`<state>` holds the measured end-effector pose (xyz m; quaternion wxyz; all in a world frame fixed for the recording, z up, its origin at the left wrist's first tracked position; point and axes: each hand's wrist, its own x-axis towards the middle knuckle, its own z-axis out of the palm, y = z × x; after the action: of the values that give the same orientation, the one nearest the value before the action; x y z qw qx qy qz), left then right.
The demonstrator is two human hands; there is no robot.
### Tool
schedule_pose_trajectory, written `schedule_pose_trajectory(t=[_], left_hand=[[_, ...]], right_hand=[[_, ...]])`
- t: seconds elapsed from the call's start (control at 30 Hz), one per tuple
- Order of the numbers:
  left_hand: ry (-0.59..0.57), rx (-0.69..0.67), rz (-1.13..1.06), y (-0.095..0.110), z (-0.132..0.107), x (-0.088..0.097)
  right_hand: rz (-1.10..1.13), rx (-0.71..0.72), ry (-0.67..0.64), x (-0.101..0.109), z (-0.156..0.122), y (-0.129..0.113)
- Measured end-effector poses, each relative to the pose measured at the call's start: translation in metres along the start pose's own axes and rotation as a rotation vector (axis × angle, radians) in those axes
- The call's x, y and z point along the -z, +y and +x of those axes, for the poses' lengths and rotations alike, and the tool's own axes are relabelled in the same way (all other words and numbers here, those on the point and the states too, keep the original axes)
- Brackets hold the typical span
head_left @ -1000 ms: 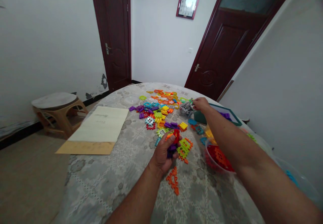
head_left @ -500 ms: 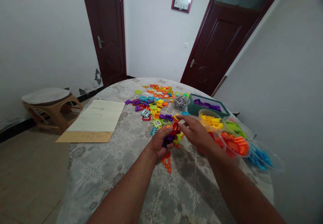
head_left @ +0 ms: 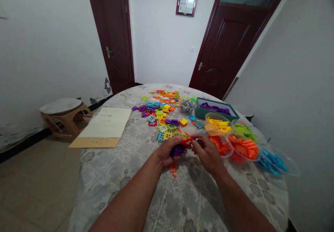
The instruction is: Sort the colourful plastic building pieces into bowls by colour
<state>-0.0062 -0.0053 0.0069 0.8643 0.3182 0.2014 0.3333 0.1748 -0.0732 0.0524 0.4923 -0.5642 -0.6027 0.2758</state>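
My left hand (head_left: 167, 152) is closed around purple plastic building pieces (head_left: 177, 151). A red building piece (head_left: 186, 142) sits above them at its fingertips. On the right, my right hand (head_left: 208, 155) has thumb and fingers pinched at the red piece's right end. Orange toothed pieces (head_left: 172, 170) lie on the cloth just under my left hand. Beyond both hands spreads a pile of loose toothed pieces, with a yellow square (head_left: 167, 135), a purple stack (head_left: 172, 122) and a yellow stack (head_left: 183, 122) nearest. My fingers partly hide the held pieces.
Clear tubs hold yellow (head_left: 217, 124), red (head_left: 220, 146), orange (head_left: 245, 148), green (head_left: 243, 131) and blue pieces (head_left: 272, 161) at right. Behind them stand a green box (head_left: 199, 113) of purple pieces and a tub of grey ones (head_left: 188, 106). Paper sheets (head_left: 104, 124) lie left.
My right hand has drawn back from the yellow stack toward me and now meets the red piece. The red piece has tipped from upright to nearly level. The view has shifted slightly.
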Motion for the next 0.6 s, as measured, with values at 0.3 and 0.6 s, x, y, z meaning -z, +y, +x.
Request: schedule_pose_trajectory(t=[0.3, 0.6], left_hand=[[0.161, 0.011, -0.216, 0.006, 0.003, 0.001], [0.153, -0.056, -0.216, 0.012, 0.001, -0.002]], right_hand=[[0.15, -0.115, 0.131, 0.009, 0.007, 0.001], [-0.165, 0.058, 0.542, 0.064, 0.014, -0.001]])
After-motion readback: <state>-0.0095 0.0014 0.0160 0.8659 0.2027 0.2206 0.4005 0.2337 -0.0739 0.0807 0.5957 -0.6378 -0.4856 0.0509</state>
